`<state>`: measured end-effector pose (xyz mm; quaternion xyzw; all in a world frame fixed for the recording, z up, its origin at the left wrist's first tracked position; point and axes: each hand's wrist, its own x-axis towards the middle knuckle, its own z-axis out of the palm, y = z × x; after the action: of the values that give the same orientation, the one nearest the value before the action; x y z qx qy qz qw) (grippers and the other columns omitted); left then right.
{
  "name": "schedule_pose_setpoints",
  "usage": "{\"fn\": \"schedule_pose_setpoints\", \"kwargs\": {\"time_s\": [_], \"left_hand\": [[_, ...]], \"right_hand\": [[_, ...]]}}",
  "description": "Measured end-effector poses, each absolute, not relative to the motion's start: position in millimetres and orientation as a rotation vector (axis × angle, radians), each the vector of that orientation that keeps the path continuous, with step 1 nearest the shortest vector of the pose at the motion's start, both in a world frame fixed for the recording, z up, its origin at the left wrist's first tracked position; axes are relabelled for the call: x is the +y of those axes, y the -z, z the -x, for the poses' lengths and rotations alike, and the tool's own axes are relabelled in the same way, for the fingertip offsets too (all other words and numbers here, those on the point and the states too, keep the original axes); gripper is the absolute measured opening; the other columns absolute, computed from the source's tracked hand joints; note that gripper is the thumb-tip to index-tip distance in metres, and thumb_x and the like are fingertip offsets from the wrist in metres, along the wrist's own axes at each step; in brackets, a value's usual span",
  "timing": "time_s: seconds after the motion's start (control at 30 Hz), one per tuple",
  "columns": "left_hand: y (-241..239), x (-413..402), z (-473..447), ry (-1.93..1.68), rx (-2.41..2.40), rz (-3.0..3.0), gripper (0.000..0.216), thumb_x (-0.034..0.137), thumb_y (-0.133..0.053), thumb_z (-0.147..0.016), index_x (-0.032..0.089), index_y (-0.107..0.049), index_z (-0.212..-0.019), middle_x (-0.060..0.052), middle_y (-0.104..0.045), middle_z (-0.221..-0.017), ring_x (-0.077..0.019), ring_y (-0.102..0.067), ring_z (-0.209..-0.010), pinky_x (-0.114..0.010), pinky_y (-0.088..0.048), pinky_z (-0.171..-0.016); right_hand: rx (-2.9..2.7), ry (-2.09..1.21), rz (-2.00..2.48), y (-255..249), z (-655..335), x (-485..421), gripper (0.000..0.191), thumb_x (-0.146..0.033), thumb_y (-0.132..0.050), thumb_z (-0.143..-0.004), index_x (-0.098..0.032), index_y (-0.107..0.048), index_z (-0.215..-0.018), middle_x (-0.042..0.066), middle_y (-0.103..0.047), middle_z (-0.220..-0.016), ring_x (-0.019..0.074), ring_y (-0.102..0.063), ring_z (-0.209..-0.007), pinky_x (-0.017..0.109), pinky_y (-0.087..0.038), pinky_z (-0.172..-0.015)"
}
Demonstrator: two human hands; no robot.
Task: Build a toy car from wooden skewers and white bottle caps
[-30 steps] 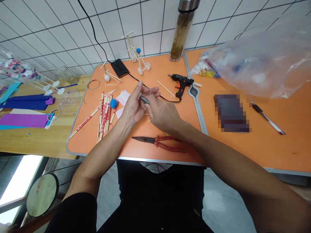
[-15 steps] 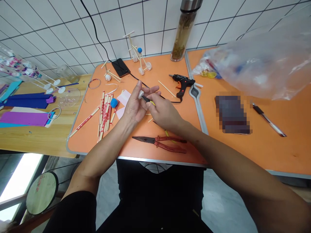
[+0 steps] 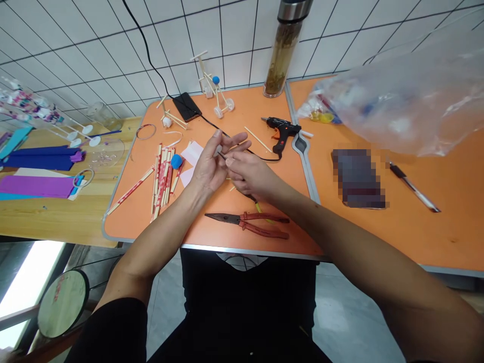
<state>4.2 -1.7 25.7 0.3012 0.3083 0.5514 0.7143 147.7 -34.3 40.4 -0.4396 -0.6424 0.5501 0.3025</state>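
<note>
My left hand (image 3: 212, 164) is turned palm up with its thumb and fingers around a small white piece (image 3: 218, 150), whose exact kind I cannot make out. Closed fingers of my right hand (image 3: 247, 174) pinch a thin dark-shafted tool, its tip meeting the white piece; the grip hides its handle. Below the hands lie long-nose pliers (image 3: 245, 222) with red handles. Under my right wrist a yellow and black item (image 3: 258, 207) partly shows. Left of my hands are several wooden chopsticks in red-printed paper (image 3: 163, 181), a blue ball (image 3: 176, 161) and pink paper pieces (image 3: 192, 153).
A black glue gun (image 3: 280, 132) with a cord lies behind my right hand. Stick models with wheels (image 3: 215, 93), a black phone-like slab (image 3: 186, 106) and a tea bottle (image 3: 282, 60) stand toward the wall. Rightward are a plastic bag (image 3: 393, 101), a blurred dark device (image 3: 359, 176) and a pen (image 3: 414, 186).
My right hand has shifted slightly and rolled over the tool, so its dark and yellow part no longer shows between the fingers. My left hand keeps hold of the white piece.
</note>
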Motion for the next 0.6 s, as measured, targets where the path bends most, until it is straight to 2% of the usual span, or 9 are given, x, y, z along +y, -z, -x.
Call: {"fn": "schedule_pose_setpoints", "kwargs": {"time_s": [0.07,0.17,0.23,0.3,0.37,0.43,0.47,0.53,0.6], "left_hand": [[-25,2,-4,-1.198,0.776,-0.634,0.044,0.062,-0.08,-0.101,0.024,-0.071,-0.079,-0.006,-0.09,-0.108,-0.0316,-0.081,-0.138,-0.047,-0.064,-0.121],[-23,1,-7,-1.196,0.862,-0.581,0.049,0.062,-0.08,-0.1,0.024,-0.066,-0.074,-0.007,-0.09,-0.101,-0.0307,-0.082,-0.136,-0.045,-0.064,-0.119],[-22,-1,-9,-1.22,0.851,-0.575,0.054,0.06,-0.077,-0.103,0.023,-0.06,-0.068,-0.005,-0.089,-0.097,-0.0289,-0.082,-0.135,-0.043,-0.064,-0.118],[-22,-4,-10,-1.242,0.817,-0.601,0.058,0.059,-0.073,-0.106,0.023,-0.054,-0.064,-0.004,-0.088,-0.091,-0.0277,-0.083,-0.134,-0.042,-0.064,-0.118],[-23,-5,-9,-1.252,0.747,-0.645,0.06,0.058,-0.07,-0.108,0.023,-0.052,-0.063,-0.002,-0.086,-0.085,-0.0281,-0.083,-0.133,-0.043,-0.064,-0.118],[-24,-4,-7,-1.241,0.672,-0.677,0.056,0.056,-0.068,-0.11,0.023,-0.056,-0.066,-0.002,-0.086,-0.085,-0.0288,-0.084,-0.132,-0.045,-0.065,-0.119],[-25,-3,-6,-1.232,0.656,-0.683,0.052,0.054,-0.069,-0.11,0.023,-0.061,-0.069,-0.002,-0.087,-0.09,-0.0291,-0.084,-0.131,-0.046,-0.065,-0.119],[-25,0,-5,-1.213,0.703,-0.673,0.045,0.055,-0.071,-0.108,0.023,-0.068,-0.077,-0.003,-0.09,-0.101,-0.0294,-0.084,-0.132,-0.046,-0.065,-0.118],[-25,1,-7,-1.205,0.796,-0.638,0.044,0.059,-0.075,-0.105,0.023,-0.07,-0.08,-0.005,-0.091,-0.106,-0.03,-0.083,-0.134,-0.046,-0.065,-0.119]], "right_hand": [[-1.905,-1.051,1.312,-32,-145,-36,0.033,-0.033,-0.043,-0.111,-0.02,-0.062,-0.134,0.01,-0.069,-0.096,0.024,-0.058,-0.075,0.033,-0.046,-0.068],[-2.209,-0.577,1.449,-24,-143,-40,0.053,-0.027,-0.042,-0.111,-0.014,-0.055,-0.161,0.021,-0.077,-0.126,0.0353,-0.07,-0.099,0.044,-0.051,-0.086],[-2.182,-0.688,1.418,-26,-145,-41,0.053,-0.028,-0.042,-0.111,-0.014,-0.055,-0.161,0.019,-0.078,-0.12,0.0331,-0.07,-0.093,0.043,-0.052,-0.085],[-1.956,-1.112,1.283,-33,-148,-39,0.045,-0.034,-0.041,-0.112,-0.017,-0.06,-0.149,0.01,-0.072,-0.098,0.0242,-0.06,-0.073,0.035,-0.049,-0.071],[-1.75,-1.516,1.105,-39,-151,-35,0.038,-0.043,-0.037,-0.113,-0.021,-0.061,-0.134,-0.002,-0.054,-0.078,0.0174,-0.039,-0.055,0.028,-0.038,-0.056],[-1.678,-1.667,1.026,-42,-152,-33,0.037,-0.047,-0.033,-0.113,-0.023,-0.059,-0.124,-0.007,-0.04,-0.072,0.0149,-0.026,-0.051,0.026,-0.029,-0.05],[-1.699,-1.611,1.045,-42,-151,-32,0.035,-0.046,-0.035,-0.113,-0.023,-0.059,-0.121,-0.006,-0.041,-0.073,0.0148,-0.028,-0.051,0.025,-0.03,-0.05],[-1.772,-1.318,1.169,-38,-149,-33,0.032,-0.041,-0.042,-0.112,-0.02,-0.062,-0.125,0.002,-0.059,-0.082,0.0183,-0.049,-0.061,0.028,-0.041,-0.058],[-1.939,-0.943,1.334,-33,-145,-37,0.04,-0.034,-0.046,-0.111,-0.014,-0.063,-0.142,0.017,-0.075,-0.11,0.0285,-0.068,-0.088,0.036,-0.052,-0.075]]}}
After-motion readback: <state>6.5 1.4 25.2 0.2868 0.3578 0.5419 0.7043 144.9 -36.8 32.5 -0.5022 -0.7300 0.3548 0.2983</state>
